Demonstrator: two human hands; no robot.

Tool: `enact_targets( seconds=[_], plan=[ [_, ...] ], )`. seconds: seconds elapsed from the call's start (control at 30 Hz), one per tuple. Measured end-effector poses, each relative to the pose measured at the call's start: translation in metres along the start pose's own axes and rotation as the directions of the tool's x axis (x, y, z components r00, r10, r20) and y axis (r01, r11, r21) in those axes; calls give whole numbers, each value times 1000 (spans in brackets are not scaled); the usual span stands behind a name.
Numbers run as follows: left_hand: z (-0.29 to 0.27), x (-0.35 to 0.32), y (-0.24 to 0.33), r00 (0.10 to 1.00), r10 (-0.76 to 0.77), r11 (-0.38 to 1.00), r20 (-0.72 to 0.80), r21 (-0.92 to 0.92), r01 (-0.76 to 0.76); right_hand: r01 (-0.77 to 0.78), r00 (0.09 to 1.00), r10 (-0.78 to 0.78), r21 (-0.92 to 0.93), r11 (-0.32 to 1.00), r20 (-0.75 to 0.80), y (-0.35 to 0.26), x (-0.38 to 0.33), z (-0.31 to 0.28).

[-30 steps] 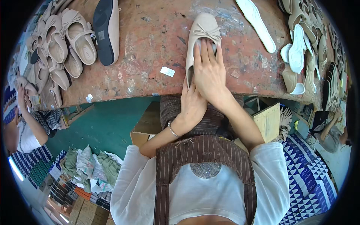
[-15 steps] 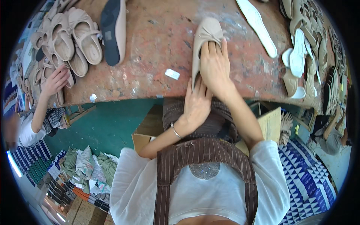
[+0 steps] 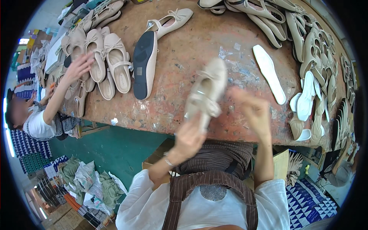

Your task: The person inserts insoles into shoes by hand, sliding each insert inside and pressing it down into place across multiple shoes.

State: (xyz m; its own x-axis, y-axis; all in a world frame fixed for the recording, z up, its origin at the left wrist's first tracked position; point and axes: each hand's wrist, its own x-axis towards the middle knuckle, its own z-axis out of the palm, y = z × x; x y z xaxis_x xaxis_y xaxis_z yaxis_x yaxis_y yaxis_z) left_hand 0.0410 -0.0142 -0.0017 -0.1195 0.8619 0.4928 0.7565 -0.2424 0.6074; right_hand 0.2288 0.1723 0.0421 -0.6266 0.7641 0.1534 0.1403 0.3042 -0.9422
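1. Beige ballet shoe [image 3: 205, 92] is lifted above the reddish workbench [image 3: 184, 57], toe pointing to about 1 o'clock, blurred.
2. Left hand [image 3: 189, 138] grips its heel end from 7 o'clock.
3. Right hand [image 3: 253, 111], at the shoe's 3 o'clock, is open with fingers spread, just beside it.
4. White insole [image 3: 269, 73] lies at 2 o'clock.
5. A co-worker's hand [image 3: 78, 67] reaches shoes at 9 o'clock.

Matt beige leather shoe [image 3: 205, 92]; rough, stained table [image 3: 184, 57].

Left hand [image 3: 190, 137] raised, grip closed; right hand [image 3: 253, 112] open, lifted.
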Motion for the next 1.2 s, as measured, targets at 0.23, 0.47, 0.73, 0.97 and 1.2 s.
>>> enact_targets(
  seconds=[0.23,0.47,0.73,0.97,1.2],
  plan=[
    [-157,139,-112,950,-68,433,-305,849,303,-373,884,-42,-757,537,-465,100,9,-75],
    [-20,321,-115,988,146,901,-52,419,-111,-456,880,185,-667,589,-438,60,9,-71],
    [44,388,-96,1000,13,996,-10,86,-12,25,888,351,793,609,-298,16,-48,-124],
    [-25,226,-24,853,396,859,341,191,-475,-62,849,318,517,854,-423,5,-112,-134],
    [26,142,-31,668,370,859,646,37,-511,52,859,382,799,599,-341,7,-114,-99]
  ],
)
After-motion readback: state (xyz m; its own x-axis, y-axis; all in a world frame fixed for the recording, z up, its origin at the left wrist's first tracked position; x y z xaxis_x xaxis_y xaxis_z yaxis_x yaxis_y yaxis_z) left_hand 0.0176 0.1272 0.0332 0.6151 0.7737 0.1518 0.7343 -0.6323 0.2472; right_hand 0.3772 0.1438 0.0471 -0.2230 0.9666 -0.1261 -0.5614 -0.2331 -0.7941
